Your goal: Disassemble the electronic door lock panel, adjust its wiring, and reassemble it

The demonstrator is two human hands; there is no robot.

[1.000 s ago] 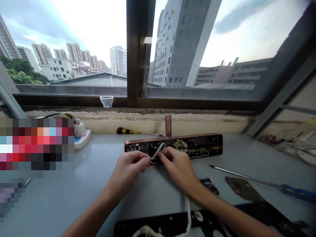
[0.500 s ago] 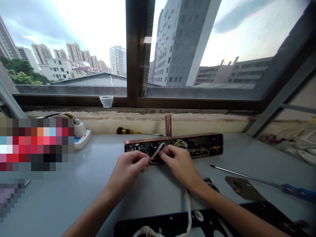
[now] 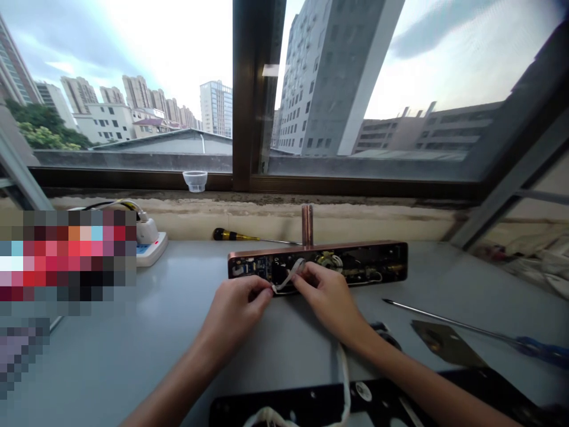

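A long copper-coloured housing [image 3: 275,252] lies on its side on the table, its open face toward me, with a circuit board [image 3: 255,266] and wiring inside. In front of it, my left hand [image 3: 242,302] is closed, thumb and forefinger pinching the end of a whitish flat ribbon cable [image 3: 293,273]. My right hand [image 3: 326,296] is closed on the same cable a little further right, at its upper bend. The cable arches between the two hands across the housing's opening. Part of the cable is hidden by the right fingers.
A yellow-handled screwdriver [image 3: 235,235] lies behind the housing; a blue-handled one [image 3: 466,326] lies at right by a dark flat plate [image 3: 447,344]. A black panel [image 3: 267,400] with a white sleeved cable [image 3: 345,379] is nearest me. A power strip [image 3: 153,252] sits at left.
The view has shifted slightly, moving the scene a little to the right. The ribbon cable's bend has changed shape between my fingers. Both hands keep their pinch beside the housing.
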